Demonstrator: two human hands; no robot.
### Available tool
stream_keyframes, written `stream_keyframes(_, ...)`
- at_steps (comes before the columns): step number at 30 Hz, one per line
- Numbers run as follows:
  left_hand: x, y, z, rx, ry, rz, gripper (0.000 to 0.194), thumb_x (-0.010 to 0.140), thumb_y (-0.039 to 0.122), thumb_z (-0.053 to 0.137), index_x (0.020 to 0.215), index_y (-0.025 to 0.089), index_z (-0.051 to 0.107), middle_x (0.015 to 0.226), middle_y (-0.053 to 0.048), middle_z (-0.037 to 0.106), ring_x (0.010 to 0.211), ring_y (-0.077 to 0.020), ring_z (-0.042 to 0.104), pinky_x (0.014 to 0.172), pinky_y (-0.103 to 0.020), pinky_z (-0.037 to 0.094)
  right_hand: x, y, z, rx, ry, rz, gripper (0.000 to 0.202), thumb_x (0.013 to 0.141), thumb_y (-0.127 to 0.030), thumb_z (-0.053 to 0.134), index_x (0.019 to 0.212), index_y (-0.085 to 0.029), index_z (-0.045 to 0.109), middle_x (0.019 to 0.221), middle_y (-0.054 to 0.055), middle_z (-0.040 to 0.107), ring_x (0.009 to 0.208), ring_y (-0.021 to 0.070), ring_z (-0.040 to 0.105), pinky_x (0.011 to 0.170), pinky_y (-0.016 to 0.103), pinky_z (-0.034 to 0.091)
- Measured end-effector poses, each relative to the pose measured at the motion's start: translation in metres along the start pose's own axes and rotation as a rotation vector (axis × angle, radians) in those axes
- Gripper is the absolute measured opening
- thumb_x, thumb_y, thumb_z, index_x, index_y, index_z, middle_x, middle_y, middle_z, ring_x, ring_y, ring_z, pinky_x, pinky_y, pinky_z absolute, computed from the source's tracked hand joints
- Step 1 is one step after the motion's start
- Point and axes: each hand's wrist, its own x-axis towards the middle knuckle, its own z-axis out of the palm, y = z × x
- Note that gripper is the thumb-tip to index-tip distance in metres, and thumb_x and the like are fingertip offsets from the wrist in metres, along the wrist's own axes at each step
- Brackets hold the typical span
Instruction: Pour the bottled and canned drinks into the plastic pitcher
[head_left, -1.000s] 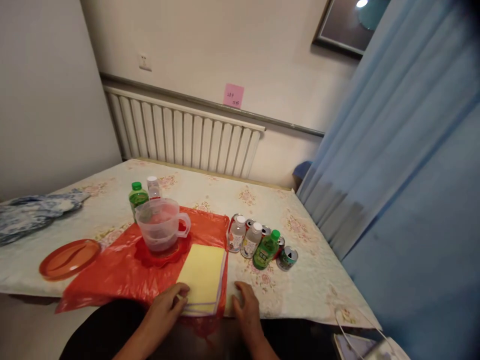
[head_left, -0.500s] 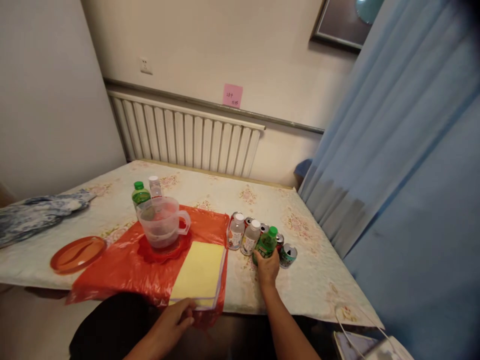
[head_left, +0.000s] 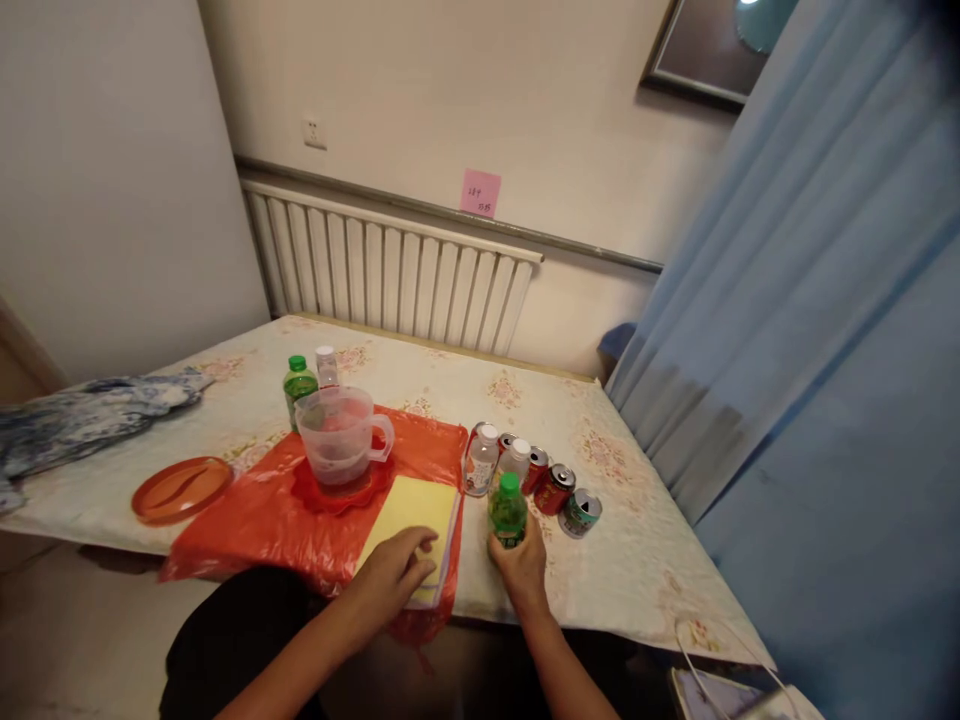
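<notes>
My right hand point(head_left: 523, 568) is wrapped round a green plastic bottle point(head_left: 508, 510) with a green cap, held upright near the table's front edge. Over a stack of yellow sheets point(head_left: 416, 510) hovers my left hand point(head_left: 396, 575), its thumb and fingers loosely bent and apart, with nothing in them. Behind the held bottle stand two clear bottles with white caps, one a labelled bottle point(head_left: 481, 463) and the other a partly hidden bottle point(head_left: 516, 462). Several opened drink cans line up to their right, among them a red can point(head_left: 556, 490) and a teal can point(head_left: 580, 514).
A clear measuring jug point(head_left: 334, 450) stands in a red scalloped dish point(head_left: 309, 490) on a red plastic bag point(head_left: 255, 535). Behind it are a green bottle point(head_left: 299, 385) and a white-capped bottle point(head_left: 326, 368). An orange lid point(head_left: 182, 490) and patterned cloth point(head_left: 97, 415) lie left.
My right hand has brought the green bottle left and nearer, away from the cans. My left hand has moved up and right from the sheets' near edge to over them. The view has shifted slightly.
</notes>
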Motion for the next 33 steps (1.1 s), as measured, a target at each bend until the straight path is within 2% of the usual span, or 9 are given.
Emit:
stream_keyframes(4,0.012,0.036,-0.016,0.031,0.128,0.186,0.051,0.089,0.025,0.05,0.14,0.024,0.043,0.126,-0.011,0.058,0.087,-0.0182,0.062,0.087,-0.034,0.051,-0.019,-0.033,-0.004,0.067,-0.208,-0.206,0.046,0.076,-0.027,0.064,0.12,-0.016,0.058,0.109,0.012,0.066,0.102,0.0265,0.063,0.091,0.04,0.051)
stream_keyframes(7,0.01,0.052,-0.032,0.172,0.146,0.314,0.044,0.092,0.022,0.048,0.136,0.024,0.048,0.126,-0.011,0.057,0.104,-0.0218,0.06,0.092,-0.036,0.049,-0.024,-0.052,-0.004,0.122,-0.309,-0.31,0.049,0.072,-0.019,0.064,0.121,-0.018,0.057,0.109,0.01,0.065,0.102,0.0248,0.062,0.09,0.04,0.052)
stream_keyframes(11,-0.003,0.055,-0.052,0.338,0.146,0.314,0.028,0.094,0.019,0.045,0.117,0.022,0.061,0.107,-0.008,0.061,0.094,-0.0212,0.061,0.083,-0.033,0.051,-0.023,-0.069,0.003,0.146,-0.415,-0.367,0.057,0.066,-0.011,0.062,0.122,-0.019,0.055,0.11,0.008,0.064,0.104,0.0248,0.06,0.093,0.041,0.051)
stream_keyframes(15,-0.015,0.046,-0.07,0.241,0.337,0.268,0.028,0.095,0.022,0.043,0.117,0.019,0.061,0.107,-0.01,0.061,0.096,-0.0227,0.061,0.085,-0.035,0.049,-0.013,-0.085,0.015,0.173,-0.464,-0.42,0.059,0.063,-0.01,0.061,0.122,-0.02,0.055,0.11,0.008,0.064,0.103,0.0252,0.06,0.093,0.04,0.05)
stream_keyframes(19,-0.023,0.009,-0.081,-0.126,0.489,0.128,0.026,0.091,0.029,0.051,0.112,0.02,0.064,0.104,-0.009,0.065,0.097,-0.0237,0.062,0.088,-0.036,0.049,0.016,-0.115,0.025,0.147,-0.501,-0.502,0.054,0.067,-0.012,0.06,0.12,-0.019,0.057,0.107,0.008,0.065,0.102,0.0249,0.06,0.092,0.039,0.049)
stream_keyframes(22,-0.03,-0.041,-0.078,-0.605,0.441,-0.187,0.028,0.083,0.032,0.063,0.108,0.018,0.064,0.077,-0.002,0.065,0.071,-0.0205,0.064,0.069,-0.033,0.052,0.048,-0.141,0.032,0.042,-0.49,-0.544,0.045,0.068,-0.014,0.06,0.113,-0.019,0.059,0.106,0.008,0.064,0.101,0.0253,0.058,0.091,0.038,0.047)
stream_keyframes(26,-0.051,-0.108,-0.067,-1.129,0.413,-0.387,0.034,0.069,0.029,0.082,0.098,0.017,0.067,0.084,-0.002,0.068,0.079,-0.0193,0.069,0.08,-0.033,0.054,0.094,-0.169,0.05,-0.218,-0.467,-0.603,0.049,0.069,-0.015,0.062,0.118,-0.017,0.057,0.114,0.011,0.06,0.104,0.026,0.055,0.09,0.037,0.045)
stream_keyframes(29,-0.07,-0.14,-0.061,-1.313,0.327,-0.423,0.038,0.068,0.027,0.085,0.1,0.016,0.068,0.092,-0.006,0.072,0.087,-0.0217,0.071,0.088,-0.034,0.053,0.124,-0.185,0.068,-0.439,-0.448,-0.671,0.051,0.071,-0.014,0.061,0.121,-0.017,0.056,0.116,0.011,0.06,0.104,0.0261,0.053,0.09,0.035,0.041)
stream_keyframes(33,-0.084,-0.158,-0.058,-1.429,0.234,-0.377,0.036,0.073,0.022,0.083,0.105,0.013,0.069,0.101,-0.01,0.073,0.093,-0.0229,0.071,0.091,-0.035,0.052,0.152,-0.205,0.086,-0.647,-0.428,-0.791,0.048,0.076,-0.014,0.06,0.123,-0.018,0.055,0.117,0.012,0.06,0.104,0.0271,0.051,0.09,0.036,0.036)
